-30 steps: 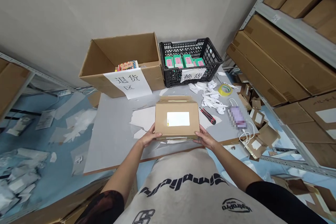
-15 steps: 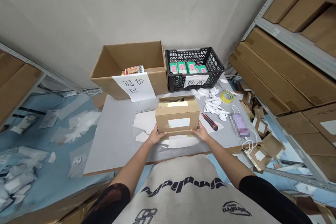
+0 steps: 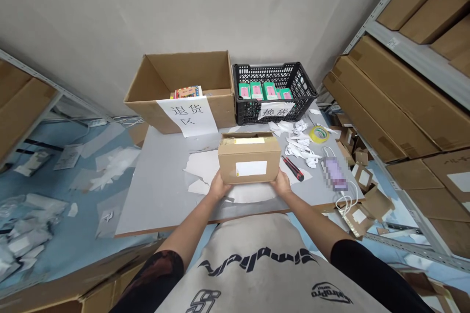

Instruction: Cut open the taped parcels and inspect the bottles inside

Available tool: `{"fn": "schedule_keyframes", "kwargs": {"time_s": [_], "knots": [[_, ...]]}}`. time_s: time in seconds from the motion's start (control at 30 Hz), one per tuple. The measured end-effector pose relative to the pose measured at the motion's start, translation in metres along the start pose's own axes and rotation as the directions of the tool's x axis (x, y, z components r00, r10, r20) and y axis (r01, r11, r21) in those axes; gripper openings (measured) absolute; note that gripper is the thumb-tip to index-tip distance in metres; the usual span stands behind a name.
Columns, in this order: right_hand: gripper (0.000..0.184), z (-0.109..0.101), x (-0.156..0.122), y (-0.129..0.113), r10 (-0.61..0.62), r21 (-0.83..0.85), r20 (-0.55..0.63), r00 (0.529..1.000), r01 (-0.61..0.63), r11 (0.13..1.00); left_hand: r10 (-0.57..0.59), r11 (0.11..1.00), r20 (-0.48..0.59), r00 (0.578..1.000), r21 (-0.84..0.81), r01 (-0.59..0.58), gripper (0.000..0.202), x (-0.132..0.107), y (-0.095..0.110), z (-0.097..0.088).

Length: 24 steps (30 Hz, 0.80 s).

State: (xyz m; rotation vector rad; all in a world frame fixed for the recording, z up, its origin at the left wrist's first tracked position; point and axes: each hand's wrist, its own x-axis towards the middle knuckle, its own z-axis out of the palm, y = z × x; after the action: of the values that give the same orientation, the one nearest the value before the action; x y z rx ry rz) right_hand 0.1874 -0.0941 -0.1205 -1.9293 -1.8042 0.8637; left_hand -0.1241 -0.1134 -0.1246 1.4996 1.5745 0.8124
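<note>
Cardboard box [image 3: 249, 159] | left hand [image 3: 219, 187], right hand [image 3: 282, 184] grip | crate [image 3: 293, 106]: green boxes [image 3: 257, 91]

On the surface [image 3: 157, 186], at the back, an open carton [image 3: 191, 71] at left and a crate [image 3: 275, 80] just beside it at right; in front of them, a parcel [image 3: 249, 159]; to its right, a knife [image 3: 293, 168], paper scraps [image 3: 297, 146] and a tape roll [image 3: 318, 133].

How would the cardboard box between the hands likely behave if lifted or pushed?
The cardboard box looks stiff: its corners look square between the left hand and right hand. Flat faces suggest sliding, not rolling. Weight is hard to judge, since it is closed.
</note>
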Motion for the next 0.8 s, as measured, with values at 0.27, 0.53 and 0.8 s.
{"fn": "schedule_keyframes", "kwargs": {"time_s": [0.27, 0.53, 0.8], "knots": [[0.073, -0.012, -0.019, 0.017, -0.069, 0.084, 0.181, 0.981, 0.054, 0.995, 0.016, 0.998, 0.082, 0.996, 0.066, -0.021, 0.073, -0.033, -0.015, 0.006], [0.066, -0.077, -0.019, -0.029, -0.122, 0.584, 0.122, 0.985, 0.028, 0.812, -0.084, 0.996, 0.128, 0.988, 0.005, 0.084, 0.066, -0.031, -0.014, -0.012], [0.078, -0.067, -0.013, -0.053, -0.063, 0.304, -0.099, 0.993, 0.091, 0.948, 0.016, 0.999, -0.175, 0.985, 0.041, -0.009, 0.032, -0.007, 0.049, -0.077]]}}
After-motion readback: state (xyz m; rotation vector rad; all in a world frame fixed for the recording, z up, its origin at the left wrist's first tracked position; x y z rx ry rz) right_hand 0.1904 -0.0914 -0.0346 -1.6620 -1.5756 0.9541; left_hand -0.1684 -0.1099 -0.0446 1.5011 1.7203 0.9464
